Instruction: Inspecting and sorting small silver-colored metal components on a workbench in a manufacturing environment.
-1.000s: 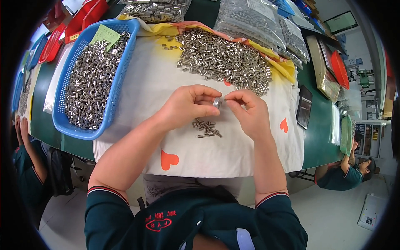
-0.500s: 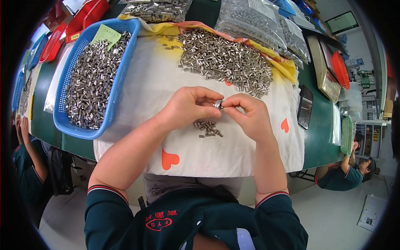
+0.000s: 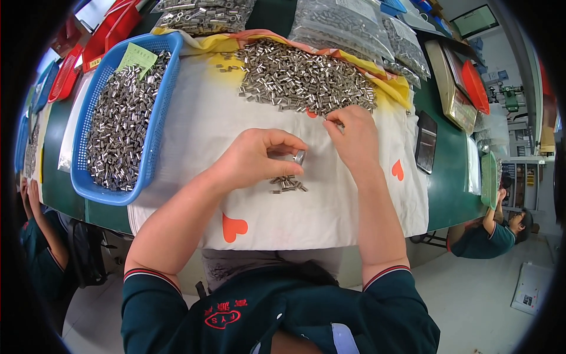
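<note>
My left hand (image 3: 253, 154) pinches a short, round metal ring (image 3: 300, 157) between thumb and fingers, above the white cloth (image 3: 194, 135). Under it lies a little group of metal cylinders (image 3: 289, 184). At the near edge of a big pile of the same small silvery cylinders (image 3: 295, 76), my right hand (image 3: 352, 138) has its thumb and fingertips pressed together. A small metal cylinder (image 3: 325, 118) shows at those fingertips, mostly covered by them.
A blue plastic basket (image 3: 171, 88) full of metal cylinders and a green slip stands at left. Clear bags of metal parts (image 3: 342, 26) line the back. A phone (image 3: 425, 141) lies at right on the green table (image 3: 451, 194). Other people sit at both sides.
My right hand has left the ring and moved up to the pile's near edge. My left hand keeps the ring, slightly lower and further left. The whole view has shifted a little.
</note>
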